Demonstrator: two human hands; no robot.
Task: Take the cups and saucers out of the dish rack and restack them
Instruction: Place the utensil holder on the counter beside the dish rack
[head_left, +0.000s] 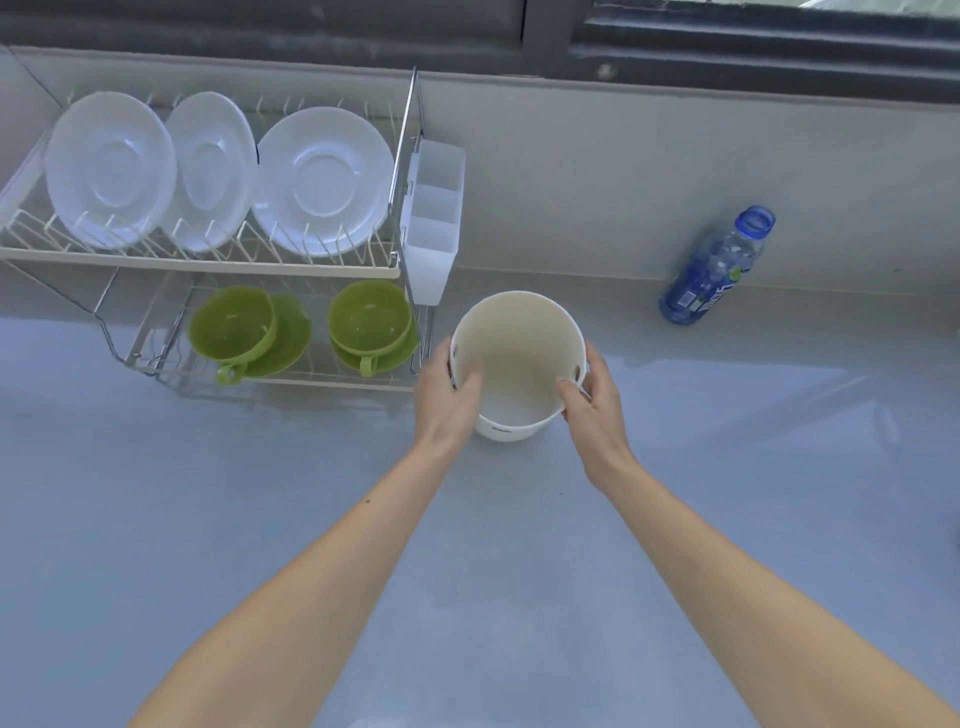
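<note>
Two bare forearms reach up from the bottom edge to mid-frame; the left hand (449, 395) and the right hand (592, 402) each grip the rim of one round white plastic tub (519, 322); the left fingers (470, 382) curl over the rim into it, and the right thumb hooks inside beside a side hole; a small mark on the tub's near wall is too small to read; the tub sits on the pale grey desk (467, 571).

Left of it stands one two-tier wire dish rack (208, 266); its lower tier holds two green cups (231, 325), each on one of two green saucers (291, 343), handles toward the bottom of the frame; on the upper tier three white saucers (322, 179) stand on edge; one white compartmented plastic holder (434, 223) hangs on the rack's right end.

At the right, one blue plastic bottle (714, 270) stands near the wall, its label unreadable.
</note>
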